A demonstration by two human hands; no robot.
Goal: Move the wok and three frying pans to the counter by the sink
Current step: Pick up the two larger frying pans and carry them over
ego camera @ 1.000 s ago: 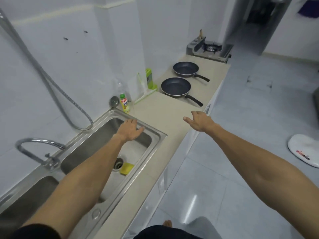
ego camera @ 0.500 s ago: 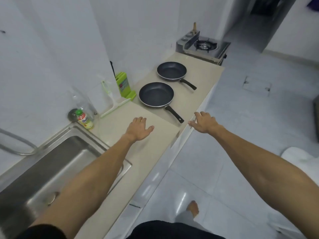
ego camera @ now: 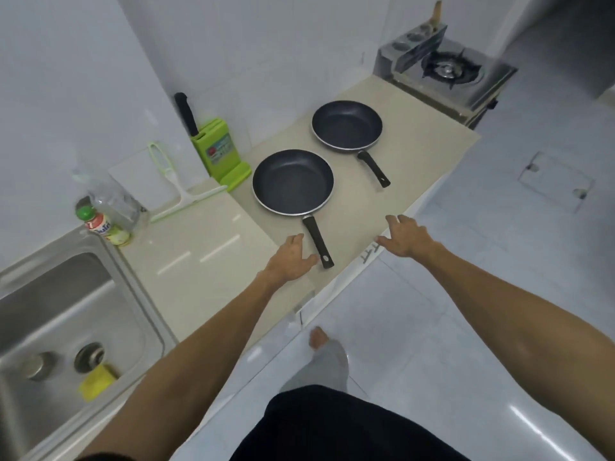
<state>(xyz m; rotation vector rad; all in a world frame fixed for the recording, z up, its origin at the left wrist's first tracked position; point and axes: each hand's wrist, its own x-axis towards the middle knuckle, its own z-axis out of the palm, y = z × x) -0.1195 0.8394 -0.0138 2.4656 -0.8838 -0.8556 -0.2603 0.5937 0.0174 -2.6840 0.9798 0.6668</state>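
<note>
Two dark frying pans lie on the beige counter. The nearer pan has its black handle pointing toward me, and the farther pan sits behind it toward the stove. My left hand hovers open just left of the nearer pan's handle end, empty. My right hand is open at the counter's front edge, right of that handle, and empty too. No wok is in view.
A steel sink with a yellow sponge is at the left. A bottle, a squeegee and a green knife block line the wall. A gas stove stands at the counter's far end. Tiled floor lies to the right.
I have moved along the counter from the sink toward the pans. Both hands have come forward; my left hand went from the sink rim to beside the nearer pan's handle.
</note>
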